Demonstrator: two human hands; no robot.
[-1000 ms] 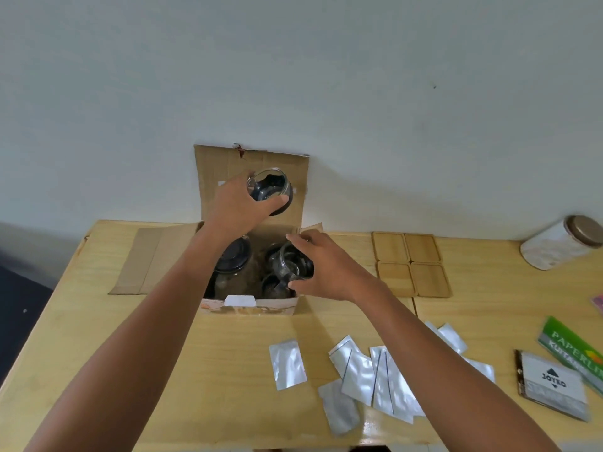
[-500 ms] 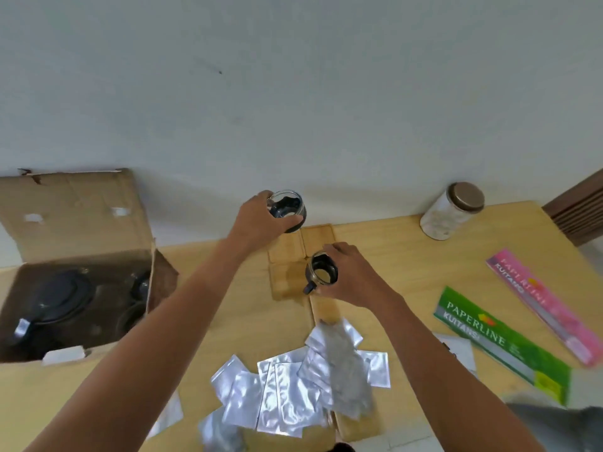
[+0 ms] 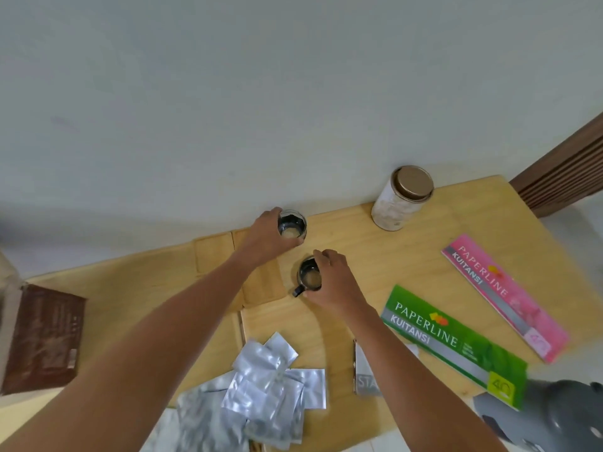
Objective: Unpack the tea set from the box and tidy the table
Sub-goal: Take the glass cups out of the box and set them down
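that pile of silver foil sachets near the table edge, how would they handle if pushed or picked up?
The foil sachets look thin and crinkled, so probably floppy and light. Their glossy, overlapping faces suggest they would slide and scatter if pushed. They lie flat, so rolling or tipping seems unlikely.

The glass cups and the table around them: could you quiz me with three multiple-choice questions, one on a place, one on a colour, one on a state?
1. Where does the lidded jar stand?
A. by the wall
B. on the green booklet
C. among the silver pouches

2. What colour is the booklet nearest the right hand?
A. blue
B. green
C. yellow

3. What is the left hand doing?
A. lying flat on the table
B. gripping a glass cup
C. lifting a pouch

Answers: A, the jar is at the table's far edge; B, its cover is green; B, fingers wrap the cup.
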